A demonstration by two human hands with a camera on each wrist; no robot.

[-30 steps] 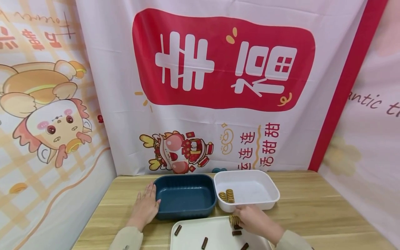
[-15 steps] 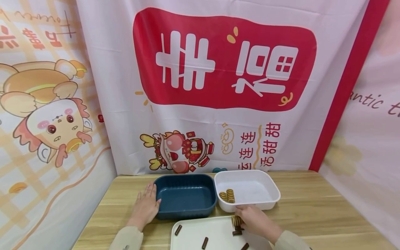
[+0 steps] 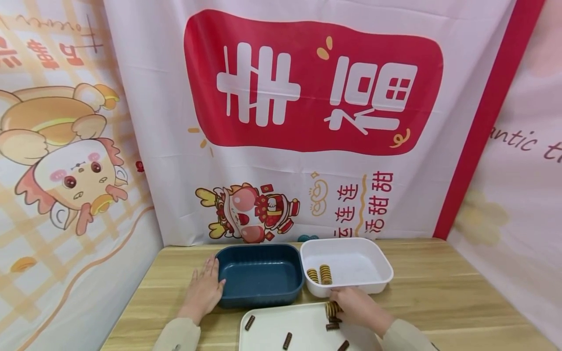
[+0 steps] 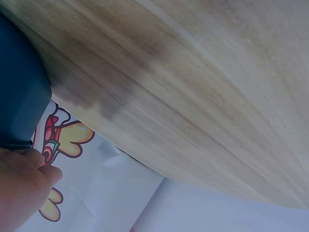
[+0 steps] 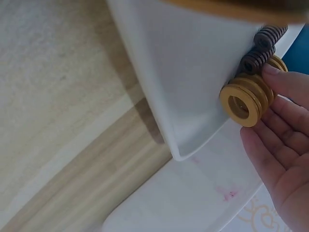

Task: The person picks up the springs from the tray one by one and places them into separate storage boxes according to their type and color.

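My right hand (image 3: 357, 304) holds a thick gold coil spring (image 5: 244, 99) between thumb and fingers, at the far right corner of the cream tray (image 3: 268, 336). Two small dark brown springs (image 5: 257, 59) lie right beside it, partly hidden by the hand in the head view. My left hand (image 3: 204, 285) rests with extended fingers along the left wall of the dark blue bin (image 3: 261, 300), thumb by its near corner. Two gold springs (image 3: 326, 274) lie in the near left corner of the white bin (image 3: 379, 287), just beyond my right hand.
More brown springs (image 3: 287, 341) lie scattered on the tray, whose near part is cut off by the frame. Both bins stand side by side at the back of the wooden table (image 3: 421, 282). A printed cloth (image 3: 412, 195) hangs behind them.
One gold spring in the white bin has shifted slightly right, so a small gap shows between the two. The right hand keeps its grip at nearly the same spot; the left has not moved.
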